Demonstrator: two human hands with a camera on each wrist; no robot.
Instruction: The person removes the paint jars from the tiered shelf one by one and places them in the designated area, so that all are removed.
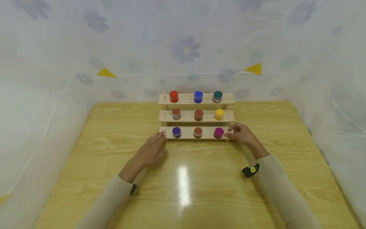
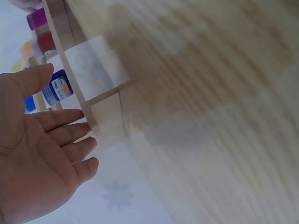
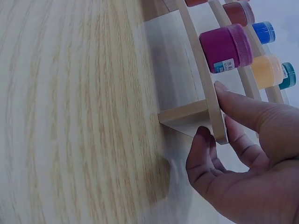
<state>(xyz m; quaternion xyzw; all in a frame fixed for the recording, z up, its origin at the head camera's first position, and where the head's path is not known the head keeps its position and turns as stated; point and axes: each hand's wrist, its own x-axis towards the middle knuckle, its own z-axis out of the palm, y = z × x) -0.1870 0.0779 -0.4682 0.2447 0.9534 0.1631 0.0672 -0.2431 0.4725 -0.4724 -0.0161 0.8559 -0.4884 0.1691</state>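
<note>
The left hand [image 1: 149, 151] is resting, unclenched, against the left end of the wooden rack [image 1: 187, 134], which is standing toward the far side of the tabletop [image 1: 120, 133], carrying jars [image 1: 176, 133] probably sitting loose. The right hand [image 1: 243, 135] is grasping the right end; the rack is looking light, stiff, best held by both ends.

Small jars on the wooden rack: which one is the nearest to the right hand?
The magenta jar, at the right end of the lowest shelf, sits just beside the right hand; every other jar is farther away.
</note>
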